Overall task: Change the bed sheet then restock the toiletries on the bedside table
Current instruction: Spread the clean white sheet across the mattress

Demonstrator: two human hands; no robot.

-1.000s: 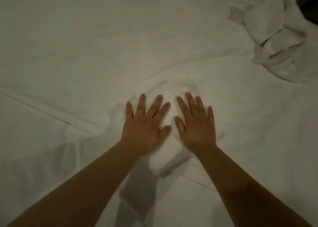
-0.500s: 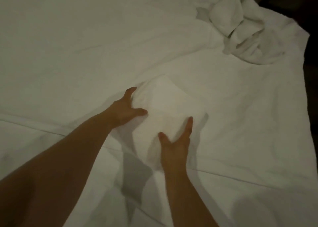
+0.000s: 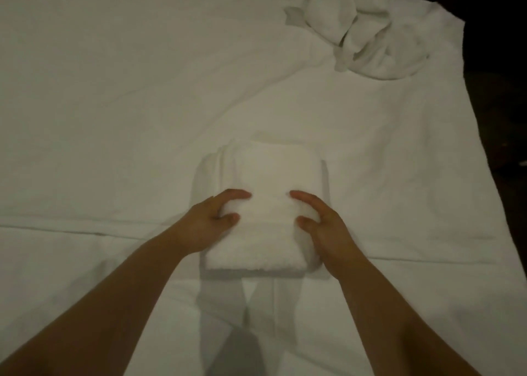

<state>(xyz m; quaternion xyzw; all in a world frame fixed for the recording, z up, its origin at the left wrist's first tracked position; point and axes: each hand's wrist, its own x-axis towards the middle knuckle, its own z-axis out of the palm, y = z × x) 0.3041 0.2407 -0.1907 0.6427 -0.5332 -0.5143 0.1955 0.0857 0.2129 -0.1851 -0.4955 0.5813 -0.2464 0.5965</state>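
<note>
Now the left hand [image 3: 209, 223] grips the left edge of the folded towel [image 3: 263, 204], which lies flat on the bed sheet [image 3: 114, 90] between both hands. Opposite, the right hand [image 3: 325, 224] grips its right edge, thumbs on top

Dim, soft-focus frame, forearm shadows falling near, corners darkening.

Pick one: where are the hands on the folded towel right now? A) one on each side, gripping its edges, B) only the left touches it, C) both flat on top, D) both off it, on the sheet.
A: the left hand and right hand curl round opposite sides of the folded towel, thumbs on top.
</note>
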